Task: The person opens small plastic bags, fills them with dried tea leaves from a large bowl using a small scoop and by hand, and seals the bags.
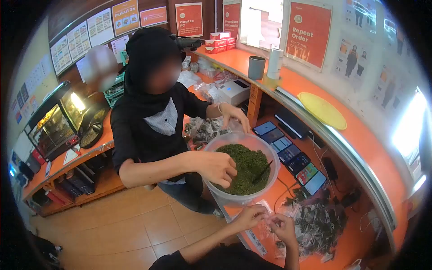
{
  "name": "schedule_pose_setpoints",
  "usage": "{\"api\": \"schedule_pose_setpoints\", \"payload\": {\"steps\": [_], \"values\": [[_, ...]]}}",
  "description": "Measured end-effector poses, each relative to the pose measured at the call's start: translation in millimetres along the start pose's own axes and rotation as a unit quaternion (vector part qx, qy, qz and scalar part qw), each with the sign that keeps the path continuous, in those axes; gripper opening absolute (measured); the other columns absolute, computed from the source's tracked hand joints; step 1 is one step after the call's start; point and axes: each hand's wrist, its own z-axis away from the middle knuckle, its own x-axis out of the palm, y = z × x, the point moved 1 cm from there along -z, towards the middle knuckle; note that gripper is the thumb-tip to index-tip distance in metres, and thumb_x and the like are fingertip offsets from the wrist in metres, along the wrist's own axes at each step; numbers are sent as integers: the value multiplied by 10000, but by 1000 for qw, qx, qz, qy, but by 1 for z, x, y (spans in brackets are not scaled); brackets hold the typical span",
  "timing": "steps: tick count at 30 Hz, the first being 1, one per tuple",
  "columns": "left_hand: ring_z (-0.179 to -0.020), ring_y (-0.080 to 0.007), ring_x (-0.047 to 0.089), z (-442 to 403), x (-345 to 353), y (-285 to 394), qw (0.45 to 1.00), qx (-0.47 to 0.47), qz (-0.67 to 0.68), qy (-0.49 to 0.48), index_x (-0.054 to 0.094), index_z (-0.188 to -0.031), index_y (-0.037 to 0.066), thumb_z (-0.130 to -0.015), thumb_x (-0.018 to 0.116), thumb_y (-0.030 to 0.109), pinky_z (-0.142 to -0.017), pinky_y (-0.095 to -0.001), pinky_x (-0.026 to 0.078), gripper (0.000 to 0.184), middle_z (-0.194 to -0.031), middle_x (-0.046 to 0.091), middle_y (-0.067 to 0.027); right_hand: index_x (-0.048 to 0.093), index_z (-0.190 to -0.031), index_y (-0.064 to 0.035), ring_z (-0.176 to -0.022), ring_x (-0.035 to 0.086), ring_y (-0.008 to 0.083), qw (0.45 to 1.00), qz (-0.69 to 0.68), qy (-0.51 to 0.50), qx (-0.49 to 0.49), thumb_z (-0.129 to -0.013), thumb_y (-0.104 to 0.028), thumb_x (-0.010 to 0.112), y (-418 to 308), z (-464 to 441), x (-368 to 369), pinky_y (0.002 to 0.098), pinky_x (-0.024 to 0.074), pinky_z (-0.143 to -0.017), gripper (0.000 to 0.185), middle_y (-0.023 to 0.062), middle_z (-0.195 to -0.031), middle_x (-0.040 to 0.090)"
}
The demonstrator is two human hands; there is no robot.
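Note:
My left hand [250,217] and my right hand [283,228] meet close together above the orange counter, fingers pinched around what looks like a small clear plastic bag [266,216]. Beside my right hand lies a large pile of small clear bags with dark green contents [317,225]. Beyond my hands stands a translucent round tub [274,173] filled with chopped green material [245,166], a dark utensil handle [264,171] sticking out of it. A co-worker's hand [218,168] reaches over the tub, fingers curled; the other hand [234,116] is at its far rim.
The co-worker [157,108] in black stands left of the tub. Several phones [292,155] lie right of it, near cables. Another heap of small bags [204,130] sits behind the tub. A raised shelf holds a grey cup [256,67] and a yellow lid [322,110].

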Motion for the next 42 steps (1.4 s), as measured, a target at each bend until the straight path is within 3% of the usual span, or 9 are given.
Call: {"api": "schedule_pose_setpoints", "payload": {"steps": [6, 18, 20, 23, 29, 31, 38, 40, 42], "values": [[-665, -144, 579, 2, 6, 36, 988, -102, 83, 88, 667, -961, 12, -951, 665, 200, -625, -334, 476, 188, -758, 593, -83, 721, -819, -15, -632, 520, 26, 996, 4, -58, 65, -758, -104, 803, -6, 4, 3, 232, 403, -559, 136, -31, -705, 627], [-614, -205, 609, 43, -2, 15, 988, -121, 38, -86, 641, -857, -17, -959, 601, 259, -592, -356, 483, 297, -684, 636, -112, 708, -847, 12, -554, 559, 73, 955, -144, -212, 152, -817, -149, 775, -2, 6, 14, 280, 440, -511, 177, 25, -661, 650], [-610, -244, 638, 46, -2, 12, 989, -108, -81, -58, 647, -826, -17, -929, 631, 281, -581, -371, 489, 315, -692, 652, -142, 693, -791, 0, -530, 604, 137, 991, 83, 6, -109, -780, -160, 768, 6, 5, 28, 319, 478, -513, 177, 83, -623, 627], [-613, -413, 637, 45, -6, 13, 983, -113, -138, 33, 663, -765, -24, -912, 623, 344, -616, -463, 519, 399, -654, 621, -228, 669, -735, -17, -550, 649, 191, 968, 224, 33, -106, -748, -164, 750, -6, 0, 24, 349, 496, -515, 169, 117, -613, 605], [-804, -395, 674, 44, -7, 39, 944, -180, -248, 121, 575, -1298, 55, -840, 715, 286, -707, -455, 570, 533, -1086, 658, -214, 696, -795, -6, -623, 673, 191, 987, 129, 61, -68, -742, -57, 721, -22, -8, 18, 337, 529, -555, 78, 109, -714, 666], [-936, -377, 655, 43, 1, 29, 988, 9, -115, 102, 424, -1429, 91, -824, 756, 315, -786, -476, 558, 725, -1209, 594, -186, 701, -816, 1, -636, 674, 190, 989, 110, 44, -88, -749, -31, 708, -22, -7, 20, 331, 530, -567, 75, 116, -726, 670], [-1123, -309, 582, 49, -15, 33, 983, -176, -40, 33, 410, -1458, 83, -761, 811, 303, -942, -421, 506, 834, -1248, 560, -179, 687, -878, -1, -626, 684, 228, 982, 139, 67, -110, -768, -8, 667, -47, -12, -3, 328, 538, -594, 112, 143, -754, 685], [-1039, -377, 606, 49, -20, 45, 938, -22, -324, 120, 355, -1492, 86, -807, 770, 321, -917, -465, 513, 836, -1258, 570, -191, 675, -846, -2, -609, 677, 231, 981, 161, 48, -100, -760, -23, 664, -47, -10, 6, 337, 529, -579, 89, 140, -731, 678], [-990, -331, 626, 45, -12, 52, 957, 7, -256, 136, 406, -1464, 88, -789, 784, 283, -868, -416, 525, 798, -1225, 606, -162, 662, -814, -3, -592, 670, 233, 979, 181, 33, -90, -753, -38, 660, -51, -9, 22, 347, 520, -564, 71, 138, -709, 670]]}}
